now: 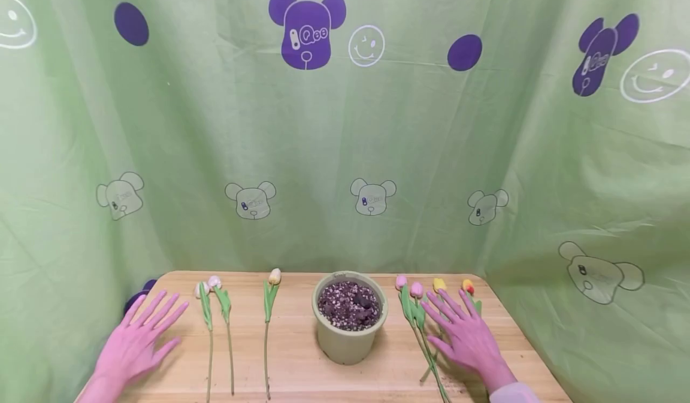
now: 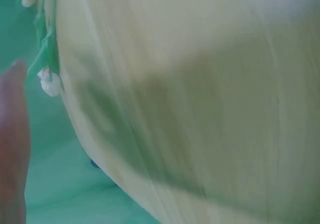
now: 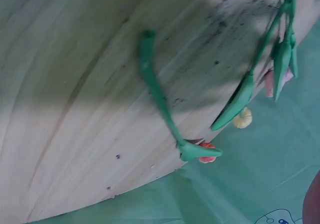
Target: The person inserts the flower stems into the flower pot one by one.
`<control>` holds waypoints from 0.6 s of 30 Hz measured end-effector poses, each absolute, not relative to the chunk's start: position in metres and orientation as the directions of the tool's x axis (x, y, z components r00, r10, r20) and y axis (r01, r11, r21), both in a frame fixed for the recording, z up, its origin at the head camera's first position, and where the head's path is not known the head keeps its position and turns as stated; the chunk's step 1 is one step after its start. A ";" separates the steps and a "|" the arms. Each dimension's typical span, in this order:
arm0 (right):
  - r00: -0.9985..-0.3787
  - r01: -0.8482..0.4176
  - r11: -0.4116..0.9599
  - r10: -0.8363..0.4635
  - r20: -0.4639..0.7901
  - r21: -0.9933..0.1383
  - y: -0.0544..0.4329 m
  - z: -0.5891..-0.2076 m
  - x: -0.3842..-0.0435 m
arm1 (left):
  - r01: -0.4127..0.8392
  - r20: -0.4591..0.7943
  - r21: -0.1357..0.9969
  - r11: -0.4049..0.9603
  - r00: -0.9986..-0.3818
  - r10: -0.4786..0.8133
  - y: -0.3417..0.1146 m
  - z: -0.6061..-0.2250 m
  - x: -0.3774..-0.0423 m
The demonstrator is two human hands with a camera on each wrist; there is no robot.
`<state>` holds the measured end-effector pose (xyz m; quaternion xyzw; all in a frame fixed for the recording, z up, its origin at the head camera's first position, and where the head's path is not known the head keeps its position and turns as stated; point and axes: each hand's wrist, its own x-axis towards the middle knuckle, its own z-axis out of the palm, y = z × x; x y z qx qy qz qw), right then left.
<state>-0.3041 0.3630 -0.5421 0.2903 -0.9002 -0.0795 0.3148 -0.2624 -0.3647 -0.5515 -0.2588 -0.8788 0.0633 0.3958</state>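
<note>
My left hand (image 1: 135, 343) is over the table's left side, fingers spread and straight, holding nothing. Nearest to it lie two pale tulips (image 1: 206, 307) with green leaves and long stems; one white bloom (image 2: 50, 83) shows in the left wrist view. A cream tulip (image 1: 268, 307) lies farther right. In the middle stands a green-grey pot (image 1: 345, 344) of dark, speckled soil (image 1: 349, 306). My right hand (image 1: 466, 337), also spread and holding nothing, is above the right-hand tulips: pink ones (image 1: 417, 290), a yellow one (image 1: 439, 284) and an orange-red one (image 3: 162, 102), partly hidden in the head view.
The wooden table (image 1: 293, 343) has rounded far corners. A green curtain (image 1: 318, 127) with bear and smiley prints surrounds it at the back and sides. Dark crumbs (image 3: 222, 27) lie scattered on the wood near the right-hand stems.
</note>
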 end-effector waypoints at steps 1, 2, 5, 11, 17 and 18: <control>-0.636 -0.469 0.824 -0.565 0.526 0.318 0.361 -0.541 -0.304 | 0.392 0.667 -0.294 0.872 -0.570 0.480 -0.363 -0.552 -0.262; -0.638 -0.470 0.831 -0.553 0.535 0.299 0.359 -0.540 -0.304 | 0.376 0.671 -0.265 0.888 -0.590 0.450 -0.361 -0.551 -0.261; -0.662 -0.463 0.855 -0.509 0.551 0.233 0.348 -0.533 -0.303 | 0.305 0.655 -0.128 0.944 -0.688 0.311 -0.349 -0.548 -0.256; -0.728 -0.457 0.888 -0.401 0.555 0.043 0.314 -0.516 -0.298 | 0.142 0.414 0.306 0.941 -0.910 0.002 -0.323 -0.537 -0.245; -0.798 -0.468 0.845 -0.277 0.536 -0.259 0.282 -0.507 -0.295 | -0.017 0.129 0.617 0.787 -0.984 -0.122 -0.312 -0.537 -0.246; -0.801 -0.472 0.832 -0.266 0.536 -0.292 0.278 -0.506 -0.296 | -0.032 0.102 0.649 0.760 -0.986 -0.129 -0.310 -0.538 -0.247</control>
